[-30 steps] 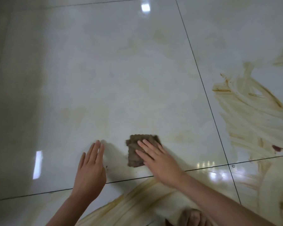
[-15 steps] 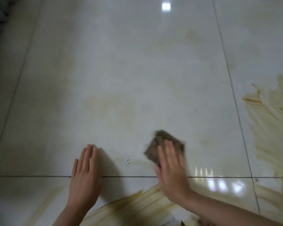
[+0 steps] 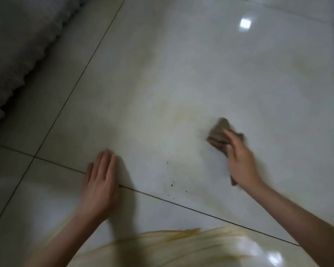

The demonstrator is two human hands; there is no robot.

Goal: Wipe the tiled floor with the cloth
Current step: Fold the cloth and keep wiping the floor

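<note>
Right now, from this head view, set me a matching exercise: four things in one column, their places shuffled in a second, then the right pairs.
Things:
1. left hand
2. cloth
3. yellow smear
4. grey fabric

Places:
A. top left corner of the view
B. under the right hand
C. flat on the tiled floor, across a grout line
D. on the near tile, at the bottom edge

Pairs: 1-C, 2-B, 3-D, 4-A
</note>
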